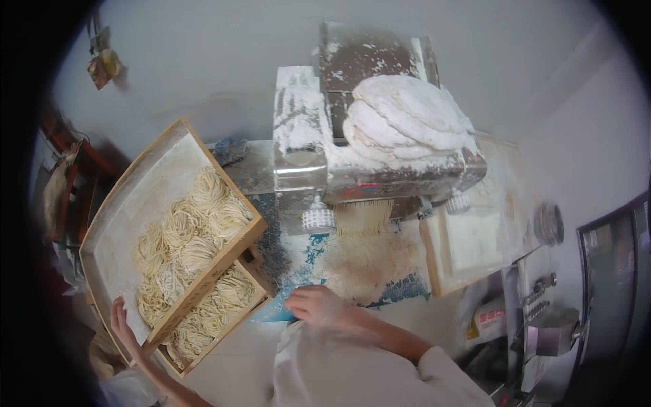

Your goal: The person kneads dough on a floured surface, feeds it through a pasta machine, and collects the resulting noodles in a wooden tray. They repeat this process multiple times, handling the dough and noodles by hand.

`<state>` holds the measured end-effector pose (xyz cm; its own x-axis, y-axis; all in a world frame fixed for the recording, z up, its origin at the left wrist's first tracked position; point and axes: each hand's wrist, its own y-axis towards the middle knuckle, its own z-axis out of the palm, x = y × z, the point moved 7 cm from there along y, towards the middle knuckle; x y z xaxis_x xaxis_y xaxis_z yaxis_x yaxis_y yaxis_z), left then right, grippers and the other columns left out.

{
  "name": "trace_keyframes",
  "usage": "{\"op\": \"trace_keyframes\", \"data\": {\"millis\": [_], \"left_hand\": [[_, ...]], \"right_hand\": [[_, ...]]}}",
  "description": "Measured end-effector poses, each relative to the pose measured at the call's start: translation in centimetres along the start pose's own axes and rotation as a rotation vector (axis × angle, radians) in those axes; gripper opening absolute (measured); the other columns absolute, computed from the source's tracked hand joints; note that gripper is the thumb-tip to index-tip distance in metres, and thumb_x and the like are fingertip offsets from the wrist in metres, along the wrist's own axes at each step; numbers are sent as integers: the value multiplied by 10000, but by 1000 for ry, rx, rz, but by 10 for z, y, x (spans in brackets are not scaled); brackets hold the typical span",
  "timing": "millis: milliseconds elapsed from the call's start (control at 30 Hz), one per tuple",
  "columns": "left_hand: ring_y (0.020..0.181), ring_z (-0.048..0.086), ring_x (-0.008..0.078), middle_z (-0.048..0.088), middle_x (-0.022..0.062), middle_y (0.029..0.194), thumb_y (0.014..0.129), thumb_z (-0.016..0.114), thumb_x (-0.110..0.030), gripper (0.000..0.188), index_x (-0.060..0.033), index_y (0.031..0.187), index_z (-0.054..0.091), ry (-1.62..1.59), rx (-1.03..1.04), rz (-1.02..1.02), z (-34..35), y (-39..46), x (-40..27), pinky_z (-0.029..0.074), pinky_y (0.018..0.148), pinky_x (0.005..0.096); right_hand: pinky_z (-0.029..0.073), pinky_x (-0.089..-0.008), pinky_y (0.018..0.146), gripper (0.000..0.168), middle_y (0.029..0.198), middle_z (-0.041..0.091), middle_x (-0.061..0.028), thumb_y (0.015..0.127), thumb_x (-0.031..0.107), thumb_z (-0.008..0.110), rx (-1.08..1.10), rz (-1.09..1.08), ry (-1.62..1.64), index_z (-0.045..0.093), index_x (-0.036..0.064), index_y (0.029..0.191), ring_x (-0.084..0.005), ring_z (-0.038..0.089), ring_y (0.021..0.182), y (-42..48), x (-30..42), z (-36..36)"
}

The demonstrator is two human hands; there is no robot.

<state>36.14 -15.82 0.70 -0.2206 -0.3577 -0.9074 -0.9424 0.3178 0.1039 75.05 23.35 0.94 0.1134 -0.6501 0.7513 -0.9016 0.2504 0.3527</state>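
Note:
My left hand (123,325) reaches over the near left side of a wooden tray (114,203), its fingers apart and nothing seen in them. Bundles of fresh noodles (180,224) lie on that tray. Under it, a second wooden tray (226,325) holds more noodle bundles. My right hand (315,305) is at the counter's front edge, fingers curled; whether it holds anything is hidden. In front of me stands a metal noodle machine (300,178), dusted with flour, with floured dough sheets (407,117) piled on top. Cut noodle strands (363,217) hang below its front.
Flour covers the work surface (381,259) under the machine. A wood-edged board (432,259) lies to the right, with a round metal container (549,224) beyond. A metal pot (554,330) is at the lower right. A crumpled blue bag (230,151) lies behind the upper tray.

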Motion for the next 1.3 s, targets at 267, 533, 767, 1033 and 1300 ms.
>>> {"op": "trace_keyframes", "data": {"millis": [267,533,767,1033,1300], "left_hand": [[916,617,248,646,161,922,861,531,-127,215,47,926,639,-378,375,252,245,-139,-179,485,813,339],[1206,480,223,533,86,1228,895,570,-314,470,-62,1271,448,-721,728,-578,573,-207,-65,406,997,417],[1029,507,125,538,-8,1113,877,578,-371,433,-136,1232,492,-611,592,-738,652,-205,31,421,839,329],[745,514,88,556,-23,875,883,558,-331,254,-119,1022,560,-499,563,-693,695,-195,-10,387,638,271],[793,544,217,541,74,815,838,609,-309,300,-69,1016,586,85,668,-214,737,-209,5,455,719,361]], "right_hand": [[490,-269,766,149,928,632,-25,845,121,606,-564,824,511,634,61,978,-148,614,839,-142,-216,-106],[480,-253,745,317,968,613,-26,857,314,639,-1194,858,986,592,76,1061,-126,603,881,-243,-395,-148],[411,-213,603,228,763,519,45,870,275,653,-1415,951,1097,597,97,1001,-74,510,689,-223,-438,-151],[404,-152,627,452,631,436,63,856,281,670,-1452,959,1166,550,40,1219,-3,484,685,-244,-481,-130],[454,-298,675,504,1016,595,-39,800,309,733,-1009,1103,989,563,26,1182,-163,563,880,-176,-400,-114]]}}
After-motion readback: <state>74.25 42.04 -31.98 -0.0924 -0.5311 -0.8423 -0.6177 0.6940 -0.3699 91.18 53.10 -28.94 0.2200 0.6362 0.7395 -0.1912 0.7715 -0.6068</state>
